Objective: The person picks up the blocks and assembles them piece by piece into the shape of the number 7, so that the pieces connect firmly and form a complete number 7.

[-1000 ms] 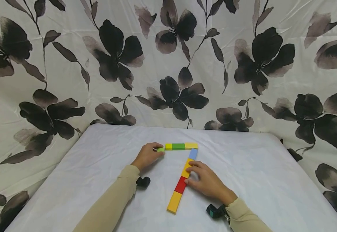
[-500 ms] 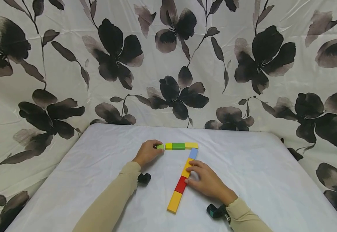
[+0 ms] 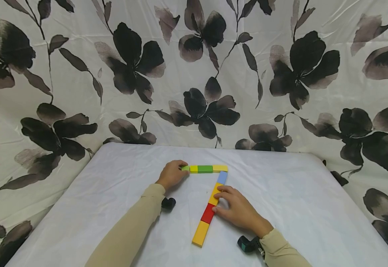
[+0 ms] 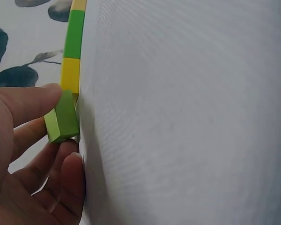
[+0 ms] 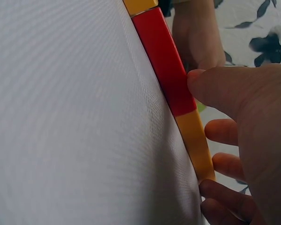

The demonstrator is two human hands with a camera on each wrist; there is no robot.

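Note:
My left hand point(image 3: 171, 175) pinches a light green block point(image 4: 66, 116) between thumb and fingers, at the left end of a row. Rightward in that row come a yellow block point(image 3: 194, 169), a green block point(image 3: 205, 169) and a pale yellow block point(image 3: 220, 168). From under its right end a slanted line runs toward me: a light blue block point(image 3: 222, 177), an orange-yellow block point(image 3: 214, 191), a red block point(image 3: 208, 213) and another orange-yellow block point(image 3: 200, 233). My right hand point(image 3: 236, 208) rests beside this line, its thumb touching the red block point(image 5: 164, 61) and its fingers alongside the upper orange-yellow block.
A white cloth point(image 3: 140, 159) covers the table, and a flower-patterned sheet point(image 3: 194, 74) hangs behind it. Black wrist cameras, one below the left wrist point(image 3: 168, 204) and one near the right wrist point(image 3: 247, 243), sit close over the cloth.
The left hand has shifted the light green block slightly away and then right, closing the gap to the yellow block. The right hand and the slanted line have stayed in place.

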